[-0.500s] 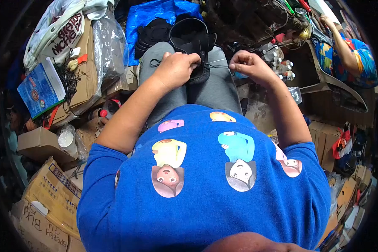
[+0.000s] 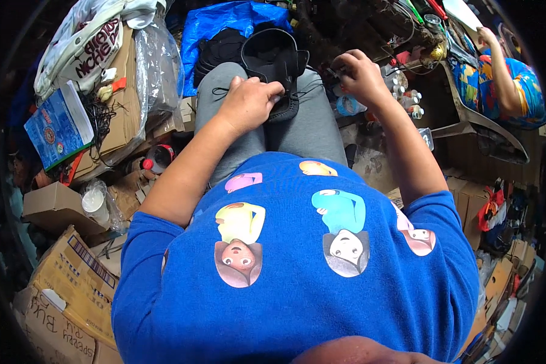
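Note:
A black shoe upper with a round opening and a stitched edge rests between my knees. My left hand is closed on its near left side, its fingertips partly hiding the grip. A thin dark thread trails from the shoe's right side over my right thigh, and another dark loop shows left of my left hand. My right hand is raised to the right of the shoe, apart from it, with thumb and fingers pinched together. What they hold is too small to make out.
Blue plastic sheeting lies beyond my knees beside black pieces. Several small bottles stand right of my legs. Left are a blue book, a plastic-wrapped stack and cardboard boxes. Another person sits at far right.
My right hand has moved up and slightly away from me. The thread that was stretched towards it now lies slack over my thigh. My left hand stays at the shoe upper.

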{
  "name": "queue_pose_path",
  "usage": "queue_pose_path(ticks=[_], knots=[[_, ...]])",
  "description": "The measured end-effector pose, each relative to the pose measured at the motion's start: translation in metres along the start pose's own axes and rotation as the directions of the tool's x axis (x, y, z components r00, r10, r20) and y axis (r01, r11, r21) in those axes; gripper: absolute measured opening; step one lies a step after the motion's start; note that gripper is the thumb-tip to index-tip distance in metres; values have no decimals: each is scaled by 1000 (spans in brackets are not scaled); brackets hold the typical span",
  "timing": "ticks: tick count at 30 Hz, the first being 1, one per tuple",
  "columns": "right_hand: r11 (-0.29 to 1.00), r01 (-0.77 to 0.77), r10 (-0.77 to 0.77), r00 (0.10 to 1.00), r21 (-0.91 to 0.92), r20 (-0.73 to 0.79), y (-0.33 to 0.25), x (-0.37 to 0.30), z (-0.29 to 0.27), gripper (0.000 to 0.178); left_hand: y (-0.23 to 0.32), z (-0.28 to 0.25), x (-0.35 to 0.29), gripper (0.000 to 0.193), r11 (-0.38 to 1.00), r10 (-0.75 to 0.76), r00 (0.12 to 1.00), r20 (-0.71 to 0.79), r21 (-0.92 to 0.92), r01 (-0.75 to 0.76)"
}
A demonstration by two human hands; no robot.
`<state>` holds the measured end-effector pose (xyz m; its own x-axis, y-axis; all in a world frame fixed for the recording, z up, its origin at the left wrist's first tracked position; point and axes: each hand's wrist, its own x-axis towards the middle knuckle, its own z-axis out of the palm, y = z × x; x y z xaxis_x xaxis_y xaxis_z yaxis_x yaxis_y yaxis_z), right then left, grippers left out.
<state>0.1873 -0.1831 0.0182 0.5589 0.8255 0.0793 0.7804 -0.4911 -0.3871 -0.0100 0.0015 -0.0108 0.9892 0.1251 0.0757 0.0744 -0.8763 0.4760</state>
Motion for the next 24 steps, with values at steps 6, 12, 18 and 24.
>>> queue_pose_path(ticks=[6,12,18,24], knots=[[842,506,-520,853,-189,-33,-43,-25,1,20,1,1,1,15,1000,10,999,-38,-19,-10],[855,436,-426,899,-281,100,-29,-45,-14,23,1,3,1,15,997,29,1000,-9,-69,-30],[778,542,-566,824,-319,21,-46,-20,-3,18,3,2,0,15,999,15,1000,-7,-31,-16],[793,516,-528,847,-324,58,-36,-33,-9,18,1,3,0,13,1000,2,1000,-10,-17,-2]])
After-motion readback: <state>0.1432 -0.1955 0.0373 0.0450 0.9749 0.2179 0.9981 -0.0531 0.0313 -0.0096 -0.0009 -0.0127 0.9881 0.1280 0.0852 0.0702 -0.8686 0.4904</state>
